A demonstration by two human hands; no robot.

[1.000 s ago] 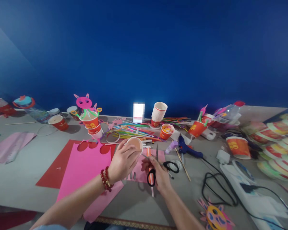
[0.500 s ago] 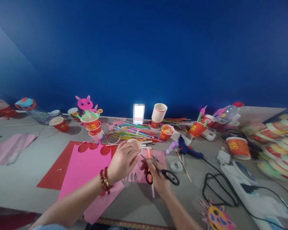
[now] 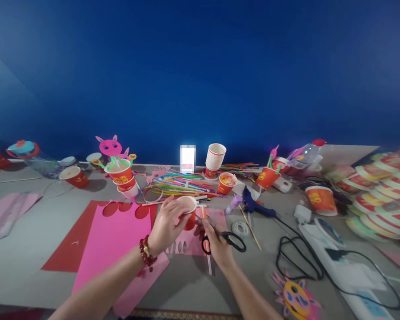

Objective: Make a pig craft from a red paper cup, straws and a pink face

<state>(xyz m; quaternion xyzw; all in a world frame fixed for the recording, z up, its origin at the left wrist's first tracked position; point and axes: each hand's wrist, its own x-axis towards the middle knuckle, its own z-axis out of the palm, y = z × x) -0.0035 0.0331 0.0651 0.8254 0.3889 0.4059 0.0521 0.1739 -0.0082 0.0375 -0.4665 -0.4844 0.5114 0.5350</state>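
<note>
My left hand (image 3: 171, 217), a bead bracelet at its wrist, is closed around a red paper cup (image 3: 190, 222) with a white inside, its mouth facing up and slightly tilted. My right hand (image 3: 216, 240) grips scissors (image 3: 236, 242) with black handles, the blades pointing at the cup's side near the rim. Whether the blades touch the cup, I cannot tell. Below the hands lies a light pink sheet (image 3: 218, 216) with several leaf-shaped holes. An orange and white straw-like strip (image 3: 210, 264) rests across it, partly behind my right hand.
Bright pink paper (image 3: 103, 240) lies over red paper on the left. Behind are colourful straws (image 3: 176, 183), stacked paper cups (image 3: 216, 155) and a cup with a pink animal figure (image 3: 119, 174). A glue gun (image 3: 257, 206), its cable, tape (image 3: 240, 228) and a power strip (image 3: 336, 271) are right.
The cup has turned more upright in my left hand, so its red side now shows. My right hand keeps the scissors beside it. The whole view has shifted slightly.
</note>
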